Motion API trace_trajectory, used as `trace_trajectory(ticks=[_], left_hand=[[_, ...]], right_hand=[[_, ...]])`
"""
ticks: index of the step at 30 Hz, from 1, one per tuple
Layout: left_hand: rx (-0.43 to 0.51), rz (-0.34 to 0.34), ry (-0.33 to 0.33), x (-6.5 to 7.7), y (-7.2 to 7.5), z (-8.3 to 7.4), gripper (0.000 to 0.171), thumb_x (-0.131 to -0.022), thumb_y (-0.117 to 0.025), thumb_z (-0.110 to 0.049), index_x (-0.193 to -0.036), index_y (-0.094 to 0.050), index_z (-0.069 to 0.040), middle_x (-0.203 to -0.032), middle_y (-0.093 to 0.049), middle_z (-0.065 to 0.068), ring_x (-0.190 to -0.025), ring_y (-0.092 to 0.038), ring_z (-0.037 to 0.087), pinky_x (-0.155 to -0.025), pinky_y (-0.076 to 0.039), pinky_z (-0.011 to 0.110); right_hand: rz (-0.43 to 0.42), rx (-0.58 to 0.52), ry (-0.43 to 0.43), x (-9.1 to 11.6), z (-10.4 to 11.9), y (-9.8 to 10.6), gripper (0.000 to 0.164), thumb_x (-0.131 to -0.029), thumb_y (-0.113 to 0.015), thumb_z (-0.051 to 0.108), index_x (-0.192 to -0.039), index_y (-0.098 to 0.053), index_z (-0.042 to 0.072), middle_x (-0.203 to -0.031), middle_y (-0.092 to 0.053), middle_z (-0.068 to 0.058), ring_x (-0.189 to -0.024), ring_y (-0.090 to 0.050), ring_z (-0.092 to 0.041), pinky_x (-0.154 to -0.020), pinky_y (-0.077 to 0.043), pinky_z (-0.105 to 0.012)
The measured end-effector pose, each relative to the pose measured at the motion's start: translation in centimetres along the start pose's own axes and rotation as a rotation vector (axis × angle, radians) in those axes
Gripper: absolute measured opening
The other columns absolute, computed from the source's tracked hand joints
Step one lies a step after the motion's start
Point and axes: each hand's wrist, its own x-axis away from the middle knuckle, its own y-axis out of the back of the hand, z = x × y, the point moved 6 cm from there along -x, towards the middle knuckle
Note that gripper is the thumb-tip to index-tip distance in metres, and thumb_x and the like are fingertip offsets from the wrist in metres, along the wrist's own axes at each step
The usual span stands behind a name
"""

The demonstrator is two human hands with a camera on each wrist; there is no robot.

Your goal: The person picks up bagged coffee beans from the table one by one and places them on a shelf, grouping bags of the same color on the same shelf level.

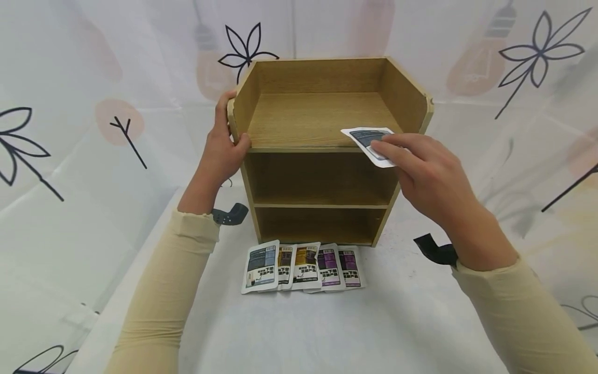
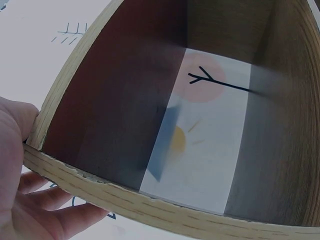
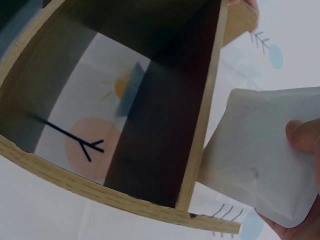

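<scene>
A small light-wood shelf unit (image 1: 317, 119) stands upright in the middle of the head view. My left hand (image 1: 223, 150) grips its left side panel near the top, thumb on the front edge and fingers behind. Between thumb and fingers, my right hand (image 1: 434, 176) pinches a white packet (image 1: 366, 137) with a blue-grey printed label. The packet is held over the front edge of the top board, towards the right. In the right wrist view its plain pale back (image 3: 255, 145) shows beside the wooden panel, with my thumb (image 3: 304, 136) laid on it.
Several similar packets lie overlapping in a row before the unit: a blue-grey one (image 1: 261, 265) at the left, a gold one (image 1: 307, 266) mid-row, and purple ones (image 1: 329, 267) at the right. A white cloth (image 1: 299, 332) covers the table. Patterned sheets (image 1: 117, 67) hang behind.
</scene>
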Motion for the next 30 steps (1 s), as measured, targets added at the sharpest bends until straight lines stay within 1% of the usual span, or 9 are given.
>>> trace_trajectory(ticks=[8, 15, 18, 25, 30], left_hand=[[0.000, 0.002, 0.000, 0.0, 0.0, -0.1, 0.073, -0.091, -0.047, -0.014, -0.144, -0.012, -0.051, -0.142, -0.040, 0.009, -0.119, -0.051, 0.027, -0.091, -0.050, 0.049], [0.011, 0.006, 0.004, 0.0, -0.1, -0.1, 0.073, -0.091, -0.047, -0.014, -0.144, -0.012, -0.051, -0.142, -0.040, 0.008, -0.119, -0.051, 0.026, -0.091, -0.050, 0.049], [0.013, 0.002, 0.002, 0.0, -0.1, -0.1, 0.074, -0.091, -0.047, -0.013, -0.144, -0.013, -0.051, -0.142, -0.041, 0.009, -0.119, -0.051, 0.026, -0.091, -0.050, 0.049], [0.013, -0.003, 0.002, 0.0, -0.1, 0.0, 0.074, -0.090, -0.047, -0.013, -0.144, -0.014, -0.051, -0.140, -0.042, 0.009, -0.117, -0.052, 0.026, -0.090, -0.050, 0.048], [0.014, 0.001, 0.008, 0.1, -0.1, -0.1, 0.074, -0.091, -0.047, -0.013, -0.144, -0.013, -0.051, -0.144, -0.039, 0.008, -0.119, -0.050, 0.026, -0.091, -0.050, 0.049]], right_hand=[[0.012, 0.016, 0.002, -0.1, -0.7, -1.0, 0.050, -0.082, -0.062, -0.012, -0.126, -0.063, 0.014, -0.117, -0.065, -0.018, -0.104, -0.061, -0.037, -0.081, -0.051, -0.052], [0.008, 0.003, -0.001, -0.4, -0.9, -1.6, 0.048, -0.082, -0.060, -0.012, -0.122, -0.064, 0.015, -0.114, -0.065, -0.016, -0.100, -0.062, -0.037, -0.080, -0.050, -0.053], [0.035, 0.016, -0.020, -0.5, -1.0, -2.0, 0.044, -0.083, -0.061, -0.009, -0.121, -0.064, 0.013, -0.115, -0.065, -0.016, -0.102, -0.062, -0.037, -0.083, -0.051, -0.053], [0.125, 0.035, -0.113, -1.0, -1.7, -2.9, 0.028, -0.085, -0.060, -0.004, -0.112, -0.059, 0.006, -0.117, -0.067, -0.017, -0.109, -0.062, -0.036, -0.090, -0.050, -0.052], [0.144, 0.022, -0.127, -1.3, -2.1, -3.3, 0.024, -0.086, -0.059, 0.000, -0.110, -0.057, 0.006, -0.116, -0.067, -0.018, -0.107, -0.062, -0.036, -0.089, -0.050, -0.051]])
